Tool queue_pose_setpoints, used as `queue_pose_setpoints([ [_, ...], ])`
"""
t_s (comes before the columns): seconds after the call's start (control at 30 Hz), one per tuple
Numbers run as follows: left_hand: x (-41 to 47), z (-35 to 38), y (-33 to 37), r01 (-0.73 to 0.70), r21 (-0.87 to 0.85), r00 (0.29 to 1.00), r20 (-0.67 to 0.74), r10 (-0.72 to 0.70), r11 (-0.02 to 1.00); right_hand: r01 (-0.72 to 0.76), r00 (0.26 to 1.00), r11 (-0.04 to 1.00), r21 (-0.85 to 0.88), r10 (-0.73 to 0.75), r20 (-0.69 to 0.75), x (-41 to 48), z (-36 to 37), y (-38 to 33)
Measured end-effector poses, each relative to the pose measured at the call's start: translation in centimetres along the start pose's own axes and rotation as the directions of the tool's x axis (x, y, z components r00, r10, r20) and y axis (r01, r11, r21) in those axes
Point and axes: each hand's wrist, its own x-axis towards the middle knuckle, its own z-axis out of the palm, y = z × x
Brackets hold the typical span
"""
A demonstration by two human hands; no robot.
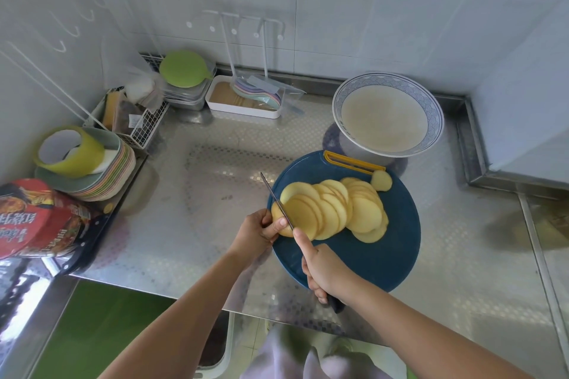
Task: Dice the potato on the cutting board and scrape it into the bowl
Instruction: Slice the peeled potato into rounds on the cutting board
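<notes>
A round dark-blue cutting board [385,258] lies on the steel counter with several yellow potato slices [335,209] fanned across it. One small end piece [381,180] sits apart near the board's yellow handle. My left hand [257,231] pinches the last uncut end of the potato [278,218] at the board's left edge. My right hand [323,271] grips the dark knife handle with the forefinger stretched along the spine. The knife blade [275,200] stands against that end piece. Behind the board stands a white bowl [437,120] with a blue patterned rim, filled with cloudy liquid.
At the far left sits a stack of pastel plates [104,181] bearing a yellow-green tape roll. A red noodle packet [34,218] lies in front of it. A wire rack [141,120], steel trays with a green lid [183,69] and a white box [240,101] line the back wall.
</notes>
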Motion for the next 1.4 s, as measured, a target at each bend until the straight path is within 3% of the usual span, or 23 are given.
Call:
queue_pose_setpoints([
  [0.4,0.5,-0.5,-0.6,-0.019,0.025,0.999,0.027,0.018,1.000,0.037,0.998,0.998,-0.047,-0.040,-0.048,1.3,0.8,0.2],
  [0.7,1.1,-0.5,-1.1,-0.040,0.103,0.999,0.026,0.038,0.994,0.037,0.999,0.997,0.068,-0.038,0.012,1.6,0.2,-0.3],
  [0.93,1.2,-0.5,-1.9,-0.054,-0.006,0.998,-0.019,0.054,0.999,0.025,1.000,0.997,0.077,-0.025,-0.001,2.1,0.3,0.2],
  [1.23,0.2,-1.5,-2.6,-0.137,0.266,0.990,0.010,0.139,0.954,0.076,0.993,0.997,0.000,-0.075,-0.087,2.8,1.5,0.1],
  [1.4,-0.8,-1.4,-3.1,-0.074,0.161,0.997,-0.007,0.076,0.984,0.045,0.997,0.997,0.069,-0.041,-0.067,2.9,0.9,-0.4],
])
